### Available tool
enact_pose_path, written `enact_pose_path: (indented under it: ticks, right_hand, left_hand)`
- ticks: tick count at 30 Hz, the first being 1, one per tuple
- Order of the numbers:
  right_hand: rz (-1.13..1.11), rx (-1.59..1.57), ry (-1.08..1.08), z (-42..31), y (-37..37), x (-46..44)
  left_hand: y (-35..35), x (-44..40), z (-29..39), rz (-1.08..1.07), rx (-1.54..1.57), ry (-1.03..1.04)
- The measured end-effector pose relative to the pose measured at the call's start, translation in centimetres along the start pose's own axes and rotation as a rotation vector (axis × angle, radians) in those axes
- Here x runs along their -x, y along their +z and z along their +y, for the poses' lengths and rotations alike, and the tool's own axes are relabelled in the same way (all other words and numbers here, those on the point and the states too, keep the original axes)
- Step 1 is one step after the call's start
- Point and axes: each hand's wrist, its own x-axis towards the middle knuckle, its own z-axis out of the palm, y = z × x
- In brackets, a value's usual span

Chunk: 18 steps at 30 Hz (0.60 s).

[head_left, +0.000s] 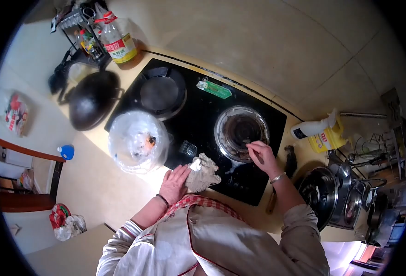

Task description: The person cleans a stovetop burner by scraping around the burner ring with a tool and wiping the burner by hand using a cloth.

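Observation:
My right hand [263, 160] is closed on a thin tool [258, 156] with a brownish handle; its kind is not clear. The tool's tip reaches the right gas burner [234, 123], whose round metal pan is stained dark. My left hand [174, 184] lies flat with fingers stretched out at the hob's front edge, against a crumpled grey rag [204, 177]. Just behind the rag, a small clear glass [188, 148] rests on the black glass hob [198, 119]. To the left stands a bowl or bin lined with clear plastic [136, 133], with some scraps inside.
The left burner [161, 94] carries its black pan support. A dark wok [92, 99] and a large oil bottle [120, 46] stand at the left. On the right are a yellow bottle [325, 138], a black pan [318, 188] and a sink [354, 202].

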Motion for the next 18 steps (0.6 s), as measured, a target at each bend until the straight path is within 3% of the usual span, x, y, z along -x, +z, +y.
enact_pose_path:
  ticks: [2,9,18]
  right_hand:
    - [0.111,-0.119,0.04,-0.6,0.7,-1.2]
    - [0.27,-0.036,0.049,-1.1,4.3,-3.3]
    - [0.211,-0.027,0.178,0.6,1.5,1.6]
  left_hand:
    - [-0.2,-0.1,0.1,-0.011,-0.003,-0.004]
    - [0.1,0.0,-0.1,-0.003,0.015,-0.005]
    - [0.2,-0.1,-0.1,-0.01,-0.004,-0.018]
